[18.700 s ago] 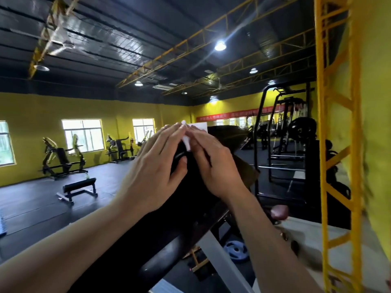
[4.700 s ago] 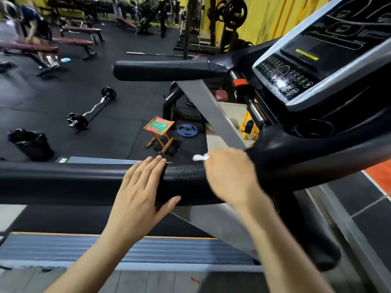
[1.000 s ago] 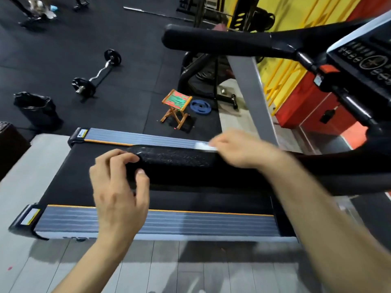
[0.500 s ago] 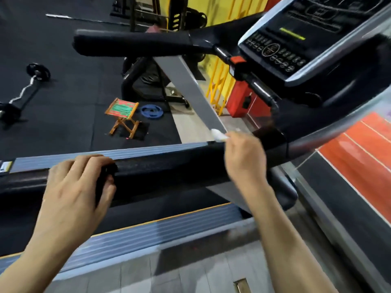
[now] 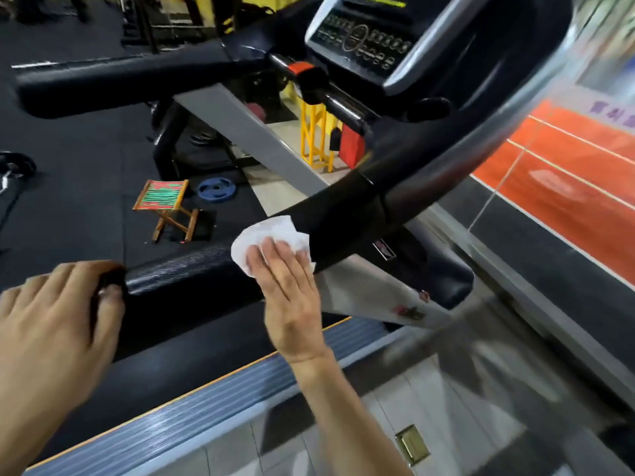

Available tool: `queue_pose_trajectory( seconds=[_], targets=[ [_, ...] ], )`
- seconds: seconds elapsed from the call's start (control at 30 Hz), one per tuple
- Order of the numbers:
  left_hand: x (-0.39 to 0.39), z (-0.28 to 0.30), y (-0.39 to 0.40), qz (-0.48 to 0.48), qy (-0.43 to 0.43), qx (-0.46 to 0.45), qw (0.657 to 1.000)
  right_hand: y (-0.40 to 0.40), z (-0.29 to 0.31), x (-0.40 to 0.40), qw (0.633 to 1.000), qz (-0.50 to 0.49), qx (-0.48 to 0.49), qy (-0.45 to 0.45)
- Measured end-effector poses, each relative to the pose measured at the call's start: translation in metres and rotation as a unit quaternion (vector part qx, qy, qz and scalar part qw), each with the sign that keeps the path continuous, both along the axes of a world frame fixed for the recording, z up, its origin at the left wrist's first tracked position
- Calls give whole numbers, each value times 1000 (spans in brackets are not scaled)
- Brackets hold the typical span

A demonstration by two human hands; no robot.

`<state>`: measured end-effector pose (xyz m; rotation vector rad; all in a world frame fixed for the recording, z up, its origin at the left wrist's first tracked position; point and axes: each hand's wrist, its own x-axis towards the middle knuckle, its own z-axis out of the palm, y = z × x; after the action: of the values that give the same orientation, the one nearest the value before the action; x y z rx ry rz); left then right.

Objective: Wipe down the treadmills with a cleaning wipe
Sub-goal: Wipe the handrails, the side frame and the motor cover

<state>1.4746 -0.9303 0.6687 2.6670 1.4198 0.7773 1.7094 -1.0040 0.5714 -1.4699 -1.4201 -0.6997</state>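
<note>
**Wiping the near handrail, close to the console end**

The right hand's fingers (image 5: 275,259) lie fairly straight and flat, pressing a white wipe (image 5: 271,240) against the black handrail (image 5: 192,273), just where the foam grip meets the smooth curved arm rising to the console (image 5: 364,39). The right hand (image 5: 292,297) carries no grip of its own; it only pushes down. To the left, the left hand (image 5: 58,321) curls around the same handrail, steadying it, though blur softens its outline. Beyond lie the belt and the grey side rail (image 5: 192,417) of the treadmill. A folding stool (image 5: 165,204) stands on the far floor. The handrail seems to be the step in hand. Next, I judge, the wipe should slide along the rail with even pressure, wrapping round its underside.
</note>
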Motion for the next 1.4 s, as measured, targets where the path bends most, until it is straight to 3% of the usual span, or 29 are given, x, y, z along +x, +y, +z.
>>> queue_pose_trajectory(
  seconds=[0.07,0.17,0.27,0.37,0.43,0.53,0.73,0.83,0.97,1.1,1.23,1.4],
  targets=[
    [25,7,-8,-29,27,27,999,-8,5,46,999,-20,12,41],
    [48,9,-15,-43,73,72,994,-11,21,114,966,-83,113,217],
    [50,7,-13,-37,84,90,992,5,26,112,942,-76,188,267],
    [50,4,-13,-33,98,98,990,15,4,41,945,-39,173,275],
    [50,3,-15,-30,98,97,990,10,-19,4,966,-17,115,230],
    [50,2,-14,-28,89,104,990,2,-22,30,983,-6,82,166],
    [42,4,-10,-85,86,74,990,5,7,108,917,-62,220,328],
    [28,8,-4,-136,79,35,987,13,2,82,864,-55,212,453],
    [-4,18,8,-181,72,-24,980,35,-20,10,885,-29,237,399],
    [-64,16,25,-147,93,-2,985,42,-26,-64,890,-14,227,396],
    [-142,11,43,-111,113,-9,987,53,-28,-137,919,-17,206,335],
    [-213,5,65,-150,42,-68,985,78,-37,-258,959,-44,124,251]
  ],
)
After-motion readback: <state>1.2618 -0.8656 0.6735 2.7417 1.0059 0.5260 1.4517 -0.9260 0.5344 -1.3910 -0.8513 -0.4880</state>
